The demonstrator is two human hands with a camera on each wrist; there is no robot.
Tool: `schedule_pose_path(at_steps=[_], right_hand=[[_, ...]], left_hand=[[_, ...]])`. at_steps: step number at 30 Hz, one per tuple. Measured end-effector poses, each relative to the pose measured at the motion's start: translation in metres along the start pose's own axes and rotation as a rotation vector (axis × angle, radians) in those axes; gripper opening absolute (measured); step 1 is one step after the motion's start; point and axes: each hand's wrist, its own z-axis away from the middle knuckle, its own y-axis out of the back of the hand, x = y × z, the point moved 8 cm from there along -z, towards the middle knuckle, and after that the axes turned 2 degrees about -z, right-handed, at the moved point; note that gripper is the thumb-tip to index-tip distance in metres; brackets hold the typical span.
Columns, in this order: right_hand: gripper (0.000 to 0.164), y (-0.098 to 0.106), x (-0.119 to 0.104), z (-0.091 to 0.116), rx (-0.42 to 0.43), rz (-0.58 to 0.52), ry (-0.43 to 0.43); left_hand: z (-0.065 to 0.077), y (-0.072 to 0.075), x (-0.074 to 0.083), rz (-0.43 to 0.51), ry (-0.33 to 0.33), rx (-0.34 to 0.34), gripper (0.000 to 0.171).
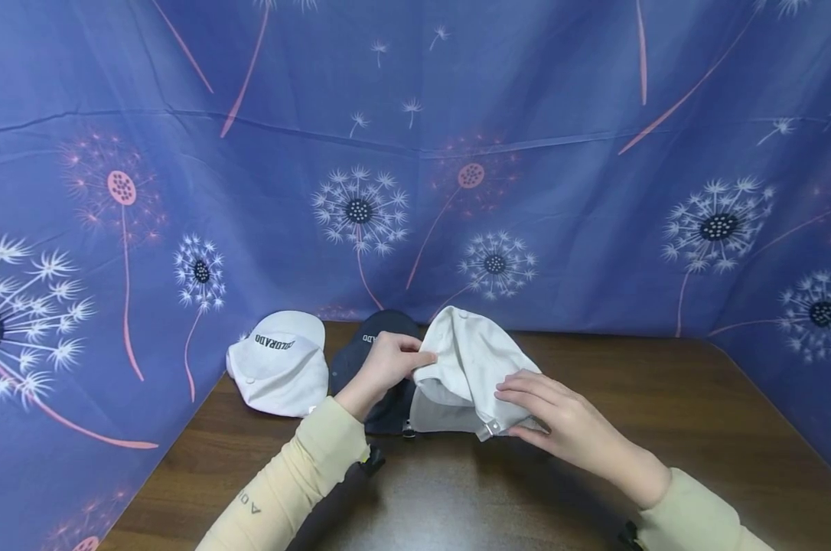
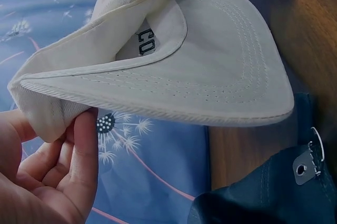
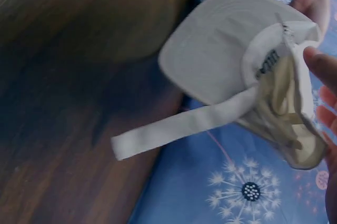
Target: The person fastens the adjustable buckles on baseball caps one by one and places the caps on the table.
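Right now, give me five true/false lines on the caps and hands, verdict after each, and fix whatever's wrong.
1. The left hand and right hand both hold one white cap. True.
2. A dark cap lies between the held cap and another white cap in the head view. True.
3. The other white cap has no lettering. False: it carries dark lettering that reads COLORADO.
4. The held cap's strap sticks out with its end loose in the right wrist view. True.
5. The table is bright white. False: the table is brown wood.
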Motion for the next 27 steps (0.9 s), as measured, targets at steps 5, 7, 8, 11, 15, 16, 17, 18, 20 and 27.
schedule_pose_path(at_steps=[5,7,8,11,15,16,17,18,20,27], right_hand=[[0.041,-0.012,-0.005,0.004,-0.032,0.073,0.097],[0.037,-0.016,-0.006,0.004,-0.048,0.098,0.11],[0.034,-0.017,-0.006,0.003,-0.055,0.109,0.109],[0.029,-0.02,-0.005,0.003,-0.054,0.13,0.116],[0.029,-0.019,-0.005,0.003,-0.036,0.138,0.123],[0.029,-0.018,-0.005,0.002,-0.028,0.133,0.123],[0.029,-0.017,-0.005,0.002,-0.02,0.126,0.122],[0.029,-0.016,-0.005,0.002,-0.011,0.118,0.12],[0.029,-0.012,-0.005,0.001,0.011,0.103,0.115],[0.022,0.002,-0.009,-0.009,0.099,0.041,0.122]], left_hand=[[-0.001,0.001,-0.004,-0.001,0.027,-0.001,0.016],[-0.001,0.001,-0.005,0.004,0.028,-0.005,0.016],[-0.001,0.001,-0.005,0.008,0.028,-0.008,0.017],[-0.002,0.0,-0.004,0.019,0.024,-0.017,0.017],[-0.001,0.0,-0.004,0.025,0.016,-0.028,0.017],[-0.001,0.0,-0.004,0.025,0.012,-0.029,0.017],[-0.001,0.0,-0.004,0.027,0.009,-0.031,0.017],[-0.001,0.0,-0.003,0.027,0.004,-0.031,0.016],[0.0,0.001,-0.003,0.027,-0.003,-0.033,0.016],[-0.001,0.001,-0.005,0.024,0.003,-0.049,0.014]])
